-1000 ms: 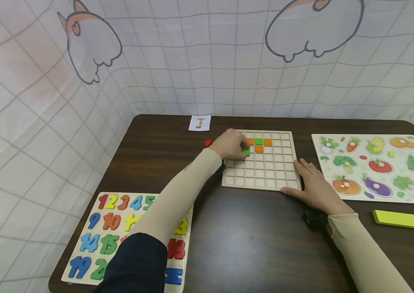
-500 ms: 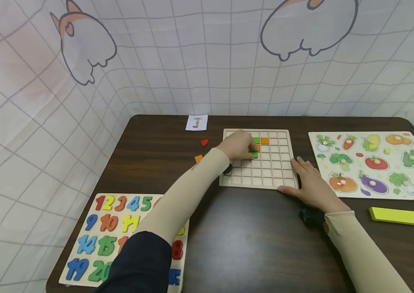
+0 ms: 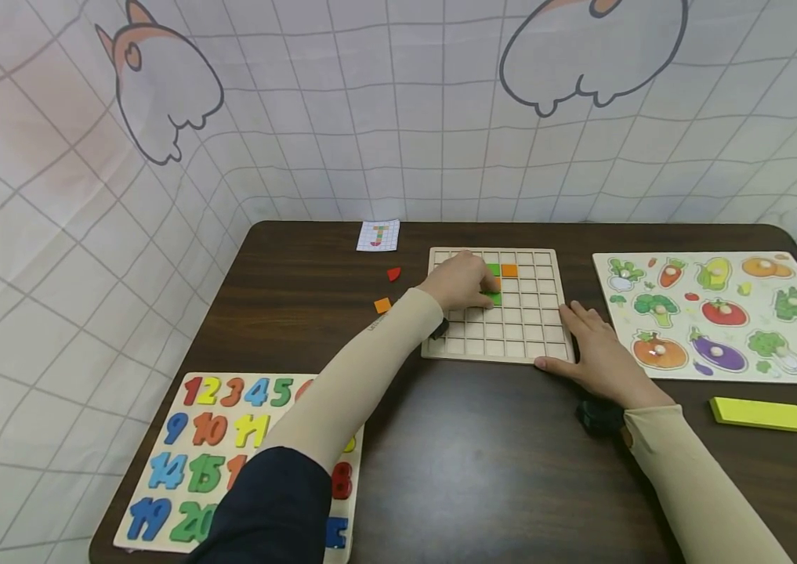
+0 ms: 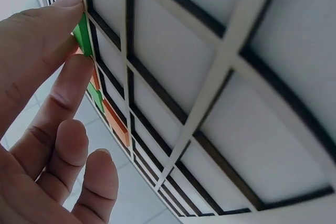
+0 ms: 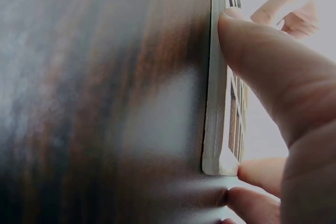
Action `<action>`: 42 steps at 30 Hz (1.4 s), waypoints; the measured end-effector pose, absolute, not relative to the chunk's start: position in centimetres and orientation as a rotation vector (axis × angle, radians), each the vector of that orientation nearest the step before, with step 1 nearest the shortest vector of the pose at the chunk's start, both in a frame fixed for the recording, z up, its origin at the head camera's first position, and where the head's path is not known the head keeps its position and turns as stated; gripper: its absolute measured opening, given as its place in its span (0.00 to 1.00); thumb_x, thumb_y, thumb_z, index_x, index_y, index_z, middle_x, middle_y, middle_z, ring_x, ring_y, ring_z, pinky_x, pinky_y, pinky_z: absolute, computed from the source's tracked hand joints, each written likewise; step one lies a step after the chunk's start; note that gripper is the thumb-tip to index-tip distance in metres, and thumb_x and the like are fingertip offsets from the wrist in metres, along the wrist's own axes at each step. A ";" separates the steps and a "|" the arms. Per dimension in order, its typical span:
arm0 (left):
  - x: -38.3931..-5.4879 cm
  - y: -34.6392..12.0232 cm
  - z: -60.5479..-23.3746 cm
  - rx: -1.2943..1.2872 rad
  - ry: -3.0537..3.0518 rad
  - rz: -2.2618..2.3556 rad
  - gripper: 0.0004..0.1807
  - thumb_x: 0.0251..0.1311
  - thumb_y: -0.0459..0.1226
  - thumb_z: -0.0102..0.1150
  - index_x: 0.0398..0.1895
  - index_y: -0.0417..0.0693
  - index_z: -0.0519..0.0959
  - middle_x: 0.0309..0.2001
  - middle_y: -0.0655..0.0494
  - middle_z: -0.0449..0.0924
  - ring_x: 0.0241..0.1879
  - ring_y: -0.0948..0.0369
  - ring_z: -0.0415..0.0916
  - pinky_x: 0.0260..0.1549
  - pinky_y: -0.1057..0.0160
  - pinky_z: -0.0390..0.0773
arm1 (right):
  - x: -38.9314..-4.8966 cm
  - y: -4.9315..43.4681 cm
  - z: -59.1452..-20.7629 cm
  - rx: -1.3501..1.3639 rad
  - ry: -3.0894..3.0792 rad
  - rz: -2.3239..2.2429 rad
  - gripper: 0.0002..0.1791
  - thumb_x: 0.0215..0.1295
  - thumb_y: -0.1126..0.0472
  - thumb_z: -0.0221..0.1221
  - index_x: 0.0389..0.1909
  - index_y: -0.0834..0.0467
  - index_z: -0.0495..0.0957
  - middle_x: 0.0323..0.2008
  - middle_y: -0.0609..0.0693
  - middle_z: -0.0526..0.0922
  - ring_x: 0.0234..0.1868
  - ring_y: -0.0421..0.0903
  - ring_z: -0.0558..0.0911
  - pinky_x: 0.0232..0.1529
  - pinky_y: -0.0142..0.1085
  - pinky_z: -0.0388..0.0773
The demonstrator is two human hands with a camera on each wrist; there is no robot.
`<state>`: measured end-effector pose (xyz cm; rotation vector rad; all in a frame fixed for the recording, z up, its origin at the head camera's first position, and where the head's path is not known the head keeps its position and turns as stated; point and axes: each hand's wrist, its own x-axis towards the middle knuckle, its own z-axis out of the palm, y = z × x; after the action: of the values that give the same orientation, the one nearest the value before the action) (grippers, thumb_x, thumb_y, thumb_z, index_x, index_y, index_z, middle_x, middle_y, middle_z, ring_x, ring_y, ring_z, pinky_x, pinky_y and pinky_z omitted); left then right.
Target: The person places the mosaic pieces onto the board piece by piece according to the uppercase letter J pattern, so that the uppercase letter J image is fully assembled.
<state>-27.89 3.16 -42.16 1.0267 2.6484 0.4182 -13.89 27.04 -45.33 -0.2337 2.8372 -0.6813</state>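
Having just moved right across the grid board, a green tile is lying below an orange tile, the left hand pinching it between thumb and finger. The right hand is touching the board's near right corner, thumb and fingers apart. A red piece is lying leftward.

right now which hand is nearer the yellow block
Right. The right hand, touching the grid board, is left of the yellow block; the left hand is farther left.
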 end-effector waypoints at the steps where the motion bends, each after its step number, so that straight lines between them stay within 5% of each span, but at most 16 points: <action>1: -27.9 3.1 -42.2 1.027 2.647 0.425 0.16 0.64 0.43 0.72 0.54 0.56 0.89 0.51 0.63 0.90 0.54 0.64 0.83 0.78 0.62 0.63 | -13.9 27.0 -45.4 -0.232 2.836 -0.684 0.63 0.64 0.31 0.64 0.82 0.67 0.47 0.80 0.74 0.47 0.80 0.77 0.48 0.75 0.71 0.51; 9: -28.4 1.3 -42.2 0.989 2.643 0.478 0.14 0.65 0.42 0.71 0.53 0.54 0.89 0.52 0.61 0.89 0.51 0.64 0.82 0.56 0.65 0.81 | -13.8 26.8 -45.4 -0.225 2.824 -0.689 0.63 0.64 0.30 0.63 0.82 0.67 0.46 0.81 0.74 0.45 0.80 0.76 0.46 0.76 0.71 0.49; 14: -28.9 -0.8 -41.8 0.932 2.686 0.480 0.13 0.65 0.43 0.70 0.52 0.54 0.89 0.52 0.61 0.89 0.52 0.63 0.81 0.64 0.61 0.77 | -13.8 27.0 -45.3 -0.219 2.828 -0.682 0.64 0.63 0.29 0.64 0.82 0.67 0.45 0.81 0.74 0.45 0.80 0.76 0.46 0.76 0.71 0.48; 19: -29.0 -3.5 -41.8 0.870 2.701 0.507 0.13 0.63 0.43 0.72 0.49 0.53 0.89 0.49 0.60 0.89 0.49 0.61 0.82 0.54 0.61 0.82 | -13.9 27.1 -45.2 -0.222 2.829 -0.675 0.65 0.63 0.29 0.64 0.82 0.68 0.45 0.81 0.74 0.45 0.80 0.77 0.46 0.76 0.71 0.49; 25: -28.9 -7.0 -42.1 0.824 2.708 0.480 0.14 0.62 0.45 0.74 0.48 0.53 0.89 0.51 0.59 0.89 0.50 0.60 0.82 0.61 0.58 0.79 | -13.9 26.9 -45.2 -0.229 2.829 -0.682 0.64 0.63 0.29 0.64 0.82 0.68 0.46 0.81 0.74 0.45 0.80 0.77 0.46 0.76 0.71 0.49; 42: -28.4 -12.9 -41.7 0.679 2.716 0.429 0.18 0.58 0.44 0.76 0.51 0.51 0.88 0.52 0.57 0.89 0.52 0.58 0.81 0.59 0.56 0.81 | -13.8 26.8 -45.1 -0.225 2.825 -0.676 0.65 0.62 0.29 0.64 0.82 0.68 0.45 0.80 0.75 0.44 0.80 0.77 0.46 0.75 0.72 0.49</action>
<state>-28.39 -12.95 -41.68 0.6789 2.7162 0.4290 -13.85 26.75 -45.10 -0.2250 2.8252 -0.6764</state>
